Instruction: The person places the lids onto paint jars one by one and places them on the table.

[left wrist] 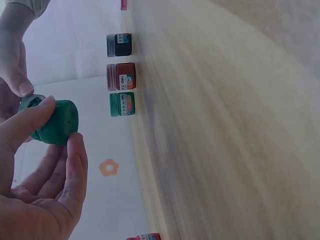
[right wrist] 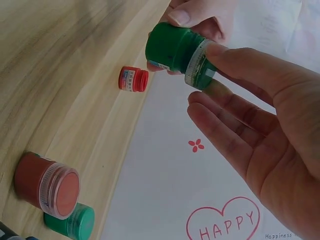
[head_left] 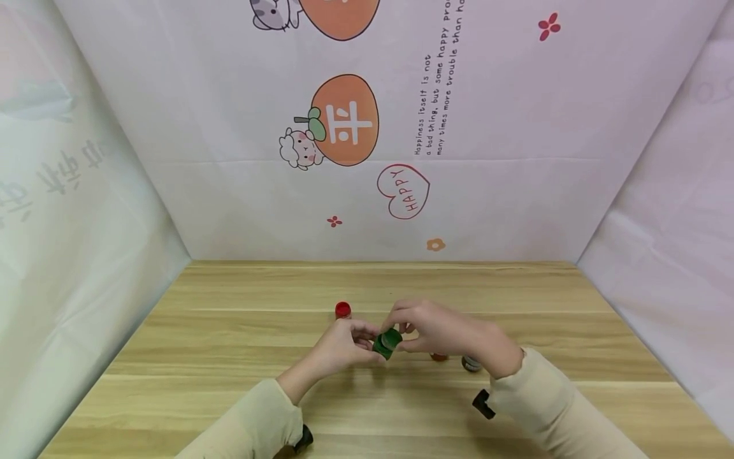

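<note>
Above the table, a dark green paint jar [right wrist: 167, 47] is held sideways by my left hand [head_left: 344, 347], thumb on one side and fingers on the other. My right hand [head_left: 427, 326] pinches the jar's clear, green-smeared lid [right wrist: 196, 64] between thumb and fingers. In the right wrist view the lid sits at the jar's mouth, looking slightly tilted; whether its thread is engaged I cannot tell. Behind my left hand, a red paint jar [head_left: 343, 310] stands upright on the table, its threaded neck [right wrist: 144, 80] showing without a lid.
A brown paint jar [left wrist: 121, 76], a black paint jar [left wrist: 120, 45] and a lighter green paint jar [left wrist: 122, 104] stand in lidded form near my right hand. The wooden table [head_left: 229, 331] meets a printed white backdrop [head_left: 487, 210] at its far edge.
</note>
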`<act>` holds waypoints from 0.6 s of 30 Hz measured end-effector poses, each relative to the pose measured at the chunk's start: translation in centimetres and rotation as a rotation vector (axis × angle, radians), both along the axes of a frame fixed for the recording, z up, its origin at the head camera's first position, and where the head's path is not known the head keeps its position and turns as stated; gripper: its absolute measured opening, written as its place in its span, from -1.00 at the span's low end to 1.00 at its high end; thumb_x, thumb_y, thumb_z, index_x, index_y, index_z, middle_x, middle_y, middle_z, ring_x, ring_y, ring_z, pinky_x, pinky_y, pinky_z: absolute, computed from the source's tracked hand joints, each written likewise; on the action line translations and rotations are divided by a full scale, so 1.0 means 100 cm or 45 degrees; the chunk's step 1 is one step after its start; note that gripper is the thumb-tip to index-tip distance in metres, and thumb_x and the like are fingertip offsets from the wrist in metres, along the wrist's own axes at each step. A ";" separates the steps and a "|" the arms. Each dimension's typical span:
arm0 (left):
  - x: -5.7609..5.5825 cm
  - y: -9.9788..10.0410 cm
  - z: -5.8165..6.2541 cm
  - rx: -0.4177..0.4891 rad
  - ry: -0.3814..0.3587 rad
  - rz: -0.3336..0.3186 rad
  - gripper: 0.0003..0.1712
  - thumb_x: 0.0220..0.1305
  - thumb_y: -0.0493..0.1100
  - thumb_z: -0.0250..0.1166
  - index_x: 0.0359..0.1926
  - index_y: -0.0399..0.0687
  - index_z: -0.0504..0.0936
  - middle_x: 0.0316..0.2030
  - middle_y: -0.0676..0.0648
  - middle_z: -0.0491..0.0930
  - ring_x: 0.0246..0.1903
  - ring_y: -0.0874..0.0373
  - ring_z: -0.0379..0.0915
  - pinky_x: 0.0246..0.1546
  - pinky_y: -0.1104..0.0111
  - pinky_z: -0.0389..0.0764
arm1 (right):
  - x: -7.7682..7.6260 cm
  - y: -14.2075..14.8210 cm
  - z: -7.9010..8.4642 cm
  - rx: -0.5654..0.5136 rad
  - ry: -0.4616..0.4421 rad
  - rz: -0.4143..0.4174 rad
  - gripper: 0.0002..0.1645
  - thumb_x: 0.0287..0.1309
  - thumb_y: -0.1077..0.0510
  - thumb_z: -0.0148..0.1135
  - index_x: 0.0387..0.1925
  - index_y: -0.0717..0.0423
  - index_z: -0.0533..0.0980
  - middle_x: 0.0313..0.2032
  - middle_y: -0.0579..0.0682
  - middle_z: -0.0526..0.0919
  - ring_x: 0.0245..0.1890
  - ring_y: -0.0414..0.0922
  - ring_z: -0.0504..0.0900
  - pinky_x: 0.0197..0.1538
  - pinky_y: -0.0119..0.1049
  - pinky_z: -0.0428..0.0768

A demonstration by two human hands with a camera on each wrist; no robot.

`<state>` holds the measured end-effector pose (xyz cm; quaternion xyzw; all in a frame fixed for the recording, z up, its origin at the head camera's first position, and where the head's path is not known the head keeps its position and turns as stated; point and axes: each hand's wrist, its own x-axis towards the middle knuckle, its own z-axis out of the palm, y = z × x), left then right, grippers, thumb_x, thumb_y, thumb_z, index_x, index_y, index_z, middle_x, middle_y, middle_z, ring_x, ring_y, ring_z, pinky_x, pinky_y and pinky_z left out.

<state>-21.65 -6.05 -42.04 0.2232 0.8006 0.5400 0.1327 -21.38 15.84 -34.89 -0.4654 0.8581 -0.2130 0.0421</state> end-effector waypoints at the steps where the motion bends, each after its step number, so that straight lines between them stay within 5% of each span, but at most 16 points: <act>1: 0.000 0.000 0.000 -0.002 0.001 -0.002 -0.55 -0.12 -0.13 0.53 -0.15 -0.13 0.64 -0.30 0.04 0.61 -0.30 0.16 0.53 -0.27 0.35 0.56 | 0.000 0.000 0.000 0.003 -0.007 -0.004 -0.65 0.02 0.22 0.37 -0.09 -0.03 0.58 -0.21 -0.22 0.51 -0.28 -0.34 0.47 -0.19 -0.48 0.51; 18: 0.002 0.002 0.000 -0.009 0.037 -0.042 -0.66 -0.09 -0.14 0.51 -0.20 -0.04 0.68 -0.39 0.07 0.62 -0.36 0.19 0.51 -0.34 0.38 0.54 | 0.000 -0.004 -0.007 0.042 -0.062 -0.040 -0.71 0.08 0.07 0.34 -0.11 -0.06 0.59 -0.26 -0.26 0.52 -0.34 -0.27 0.50 -0.26 -0.44 0.52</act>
